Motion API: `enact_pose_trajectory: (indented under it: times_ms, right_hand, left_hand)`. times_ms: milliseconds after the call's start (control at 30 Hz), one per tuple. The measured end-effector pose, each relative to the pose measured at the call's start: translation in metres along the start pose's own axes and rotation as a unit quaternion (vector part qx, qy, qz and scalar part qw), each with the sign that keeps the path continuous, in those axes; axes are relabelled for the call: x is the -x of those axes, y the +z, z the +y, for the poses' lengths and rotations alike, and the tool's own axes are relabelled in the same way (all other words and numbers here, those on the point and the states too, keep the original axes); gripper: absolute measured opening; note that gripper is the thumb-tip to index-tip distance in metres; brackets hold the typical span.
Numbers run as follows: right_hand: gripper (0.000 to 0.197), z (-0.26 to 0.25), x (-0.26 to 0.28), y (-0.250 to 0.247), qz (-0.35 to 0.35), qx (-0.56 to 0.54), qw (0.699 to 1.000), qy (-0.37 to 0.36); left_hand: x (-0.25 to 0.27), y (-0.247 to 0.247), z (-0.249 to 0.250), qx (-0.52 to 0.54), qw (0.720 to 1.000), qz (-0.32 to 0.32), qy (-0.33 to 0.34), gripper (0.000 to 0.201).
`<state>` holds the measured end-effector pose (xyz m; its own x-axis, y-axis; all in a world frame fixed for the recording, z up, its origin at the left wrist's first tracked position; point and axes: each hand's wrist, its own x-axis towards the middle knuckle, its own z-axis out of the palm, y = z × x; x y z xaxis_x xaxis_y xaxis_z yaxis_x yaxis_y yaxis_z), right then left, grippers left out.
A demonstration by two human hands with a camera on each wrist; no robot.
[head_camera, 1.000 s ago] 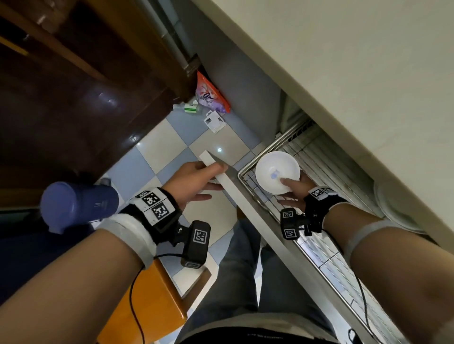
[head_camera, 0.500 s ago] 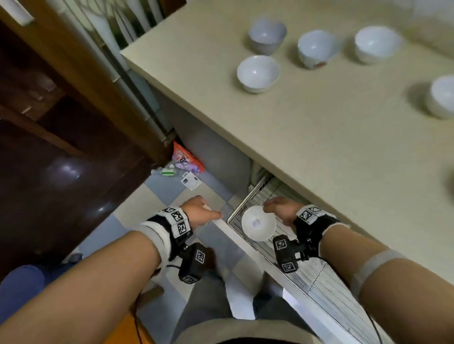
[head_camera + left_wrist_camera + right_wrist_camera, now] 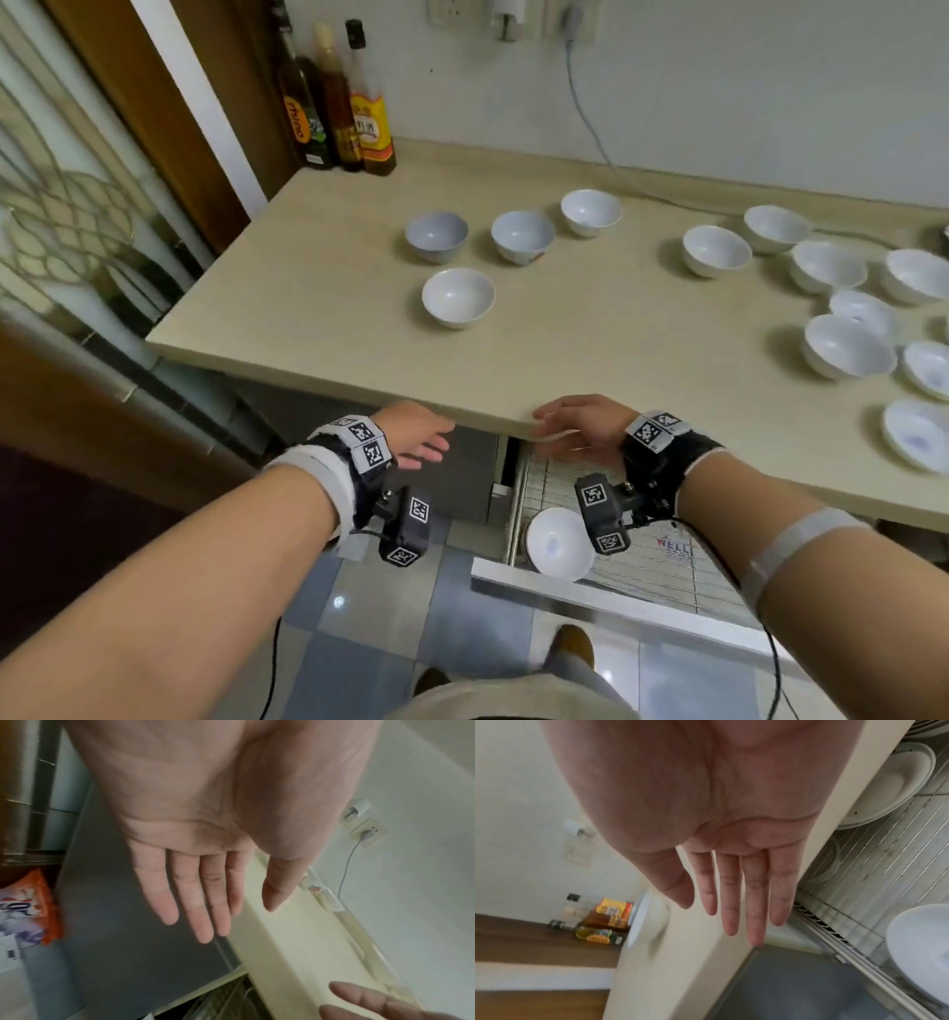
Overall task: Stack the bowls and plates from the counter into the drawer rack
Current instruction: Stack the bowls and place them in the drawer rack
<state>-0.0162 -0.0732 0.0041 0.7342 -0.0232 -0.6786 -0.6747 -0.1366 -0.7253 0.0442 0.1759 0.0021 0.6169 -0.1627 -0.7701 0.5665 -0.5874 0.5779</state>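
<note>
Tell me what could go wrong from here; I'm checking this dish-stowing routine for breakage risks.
1. The bowl in the drawer rack sits tilted at the front corner of the wire rack; it may tip or roll when the drawer moves.
2. Both the left hand and the right hand are empty, right by the counter edge; rising hastily, they could knock it.
3. The bowls on the right sit crowded; lifting one may clip a neighbour.

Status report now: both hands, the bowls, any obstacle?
Left hand and right hand open, empty. One bowl in drawer rack; others on counter. No obstacle visible.
</note>
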Motion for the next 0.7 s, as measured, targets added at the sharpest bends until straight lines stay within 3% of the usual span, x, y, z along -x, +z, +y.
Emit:
enact_pose_trajectory:
  times_ms: [200, 300, 400, 533, 700]
  right_hand:
    - [0.021, -0.033, -0.016, -0.011, 0.056, -0.074, 0.995, -0.037]
    - [0.024, -0.045, -0.032, -0.011, 0.062, -0.094, 0.993, -0.037]
    - [0.024, -0.055, -0.048, -0.007, 0.065, -0.109, 0.992, -0.027]
    - [0.023, -0.071, -0.065, 0.003, 0.066, -0.126, 0.990, -0.023]
    - [0.027, -0.096, -0.095, 0.010, 0.125, -0.160, 0.979, -0.019]
  left_hand:
    - [-0.015, -0.025, 0.062, 0.070, 0.995, 0.046, 0.059, 0.023]
    - [-0.030, -0.035, 0.084, 0.105, 0.990, 0.081, 0.055, 0.023]
    - [-0.041, -0.046, 0.100, 0.118, 0.988, 0.078, 0.054, 0.022]
    - [-0.063, -0.057, 0.117, 0.116, 0.988, 0.067, 0.082, 0.036]
    - [-0.102, -0.073, 0.130, 0.089, 0.986, 0.064, 0.122, 0.042]
